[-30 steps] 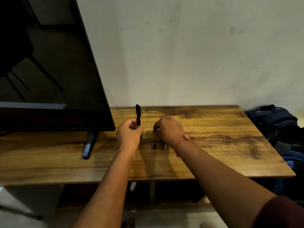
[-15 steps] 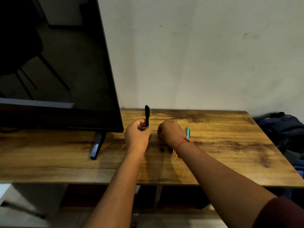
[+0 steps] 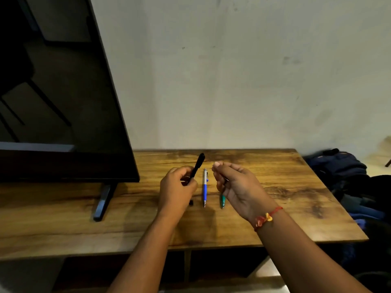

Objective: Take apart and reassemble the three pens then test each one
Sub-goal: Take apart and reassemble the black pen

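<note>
My left hand (image 3: 175, 188) grips a black pen barrel (image 3: 198, 164) that points up and away, held above the wooden table (image 3: 285, 199). My right hand (image 3: 240, 187) hovers just right of it, palm turned inward, its fingers pinching a thin dark pen part (image 3: 225, 179). Between the two hands a blue and white pen (image 3: 204, 188) lies on the table, tip toward me. A green pen (image 3: 222, 201) lies to its right, its far half hidden behind my right hand. A small black pen piece (image 3: 191, 202) sits on the table by my left wrist.
A large black TV (image 3: 55, 98) stands on the left of the table, with its foot (image 3: 103, 203) reaching toward the front. Dark blue bags (image 3: 342, 172) are piled past the table's right edge. A pale wall rises behind the table.
My right hand has lifted off the table with the thin part, uncovering the blue and white pen and the green pen. The black barrel in my left hand now tilts to the right.
</note>
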